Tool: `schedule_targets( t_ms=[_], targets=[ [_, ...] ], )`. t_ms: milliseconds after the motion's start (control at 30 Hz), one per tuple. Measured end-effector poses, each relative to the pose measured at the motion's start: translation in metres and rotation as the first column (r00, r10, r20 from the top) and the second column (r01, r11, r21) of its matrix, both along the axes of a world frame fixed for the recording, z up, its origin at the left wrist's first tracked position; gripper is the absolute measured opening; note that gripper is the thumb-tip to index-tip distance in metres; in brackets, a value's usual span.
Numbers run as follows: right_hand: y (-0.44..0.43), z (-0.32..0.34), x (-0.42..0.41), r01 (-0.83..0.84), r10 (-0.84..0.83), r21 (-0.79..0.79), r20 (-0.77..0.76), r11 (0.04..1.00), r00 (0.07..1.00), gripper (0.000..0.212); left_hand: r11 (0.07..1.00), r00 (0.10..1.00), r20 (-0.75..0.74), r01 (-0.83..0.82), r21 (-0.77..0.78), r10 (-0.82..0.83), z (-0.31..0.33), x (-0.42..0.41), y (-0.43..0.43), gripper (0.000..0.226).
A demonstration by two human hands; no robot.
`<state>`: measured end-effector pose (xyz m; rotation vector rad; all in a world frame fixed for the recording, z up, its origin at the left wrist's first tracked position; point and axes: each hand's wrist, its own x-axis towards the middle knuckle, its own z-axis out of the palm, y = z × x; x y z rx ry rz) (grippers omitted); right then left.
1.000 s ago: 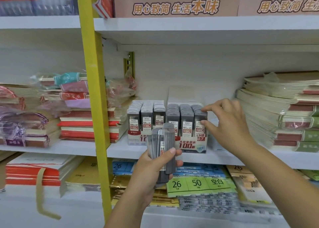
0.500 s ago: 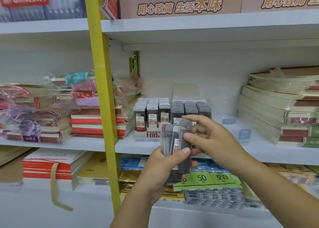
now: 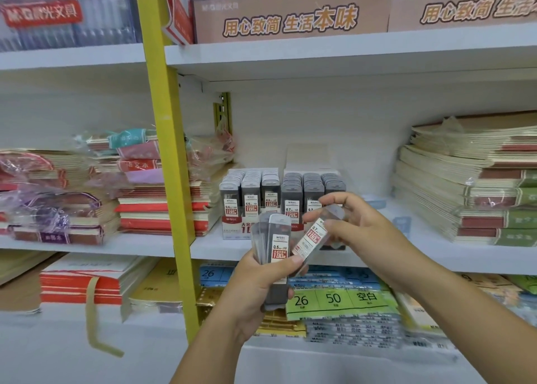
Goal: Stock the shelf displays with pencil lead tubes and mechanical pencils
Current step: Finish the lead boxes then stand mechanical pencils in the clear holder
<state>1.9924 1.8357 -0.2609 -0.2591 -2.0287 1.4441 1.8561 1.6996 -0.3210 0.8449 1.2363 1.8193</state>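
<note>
Right hand (image 3: 360, 235) has tilted one tube (image 3: 311, 239) off the bundle's (image 3: 276, 247) right edge.

Grey lead tubes (image 3: 279, 252) with red-white labels; yellow shelf post (image 3: 168, 151).

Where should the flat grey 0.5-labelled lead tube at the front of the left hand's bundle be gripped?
Pinch the flat grey 0.5-labelled lead tube by its top end, coming from above: it stands nearly upright with that end free, while the left hand wraps its lower half, thumb pressing its front.
</note>
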Motion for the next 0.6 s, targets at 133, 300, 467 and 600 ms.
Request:
schedule_targets(
  t_ms=[133,300,467,600],
  targets=[
    [0.009,0.0,0.005,0.017,-0.019,-0.065,-0.023,0.998,1.0,0.033,0.999,1.0,0.002,-0.016,0.032,0.016,0.004,0.002,-0.001,0.052],
    [0.009,0.001,0.008,0.062,-0.063,-0.02,-0.061,0.998,0.996,0.03,0.998,0.997,-0.051,-0.067,-0.012,0.066,0.003,0.004,0.001,0.057],
    [0.016,0.025,0.021,0.385,-0.285,0.163,-0.43,0.909,0.856,0.039,0.994,0.991,-0.096,-0.1,-0.036,0.096,0.003,0.0,0.002,0.043],
    [0.027,0.031,0.02,0.489,-0.31,0.347,-0.458,0.8,0.833,0.042,0.998,0.993,-0.098,-0.067,-0.011,0.066,-0.001,-0.005,0.007,0.04]
  ],
)
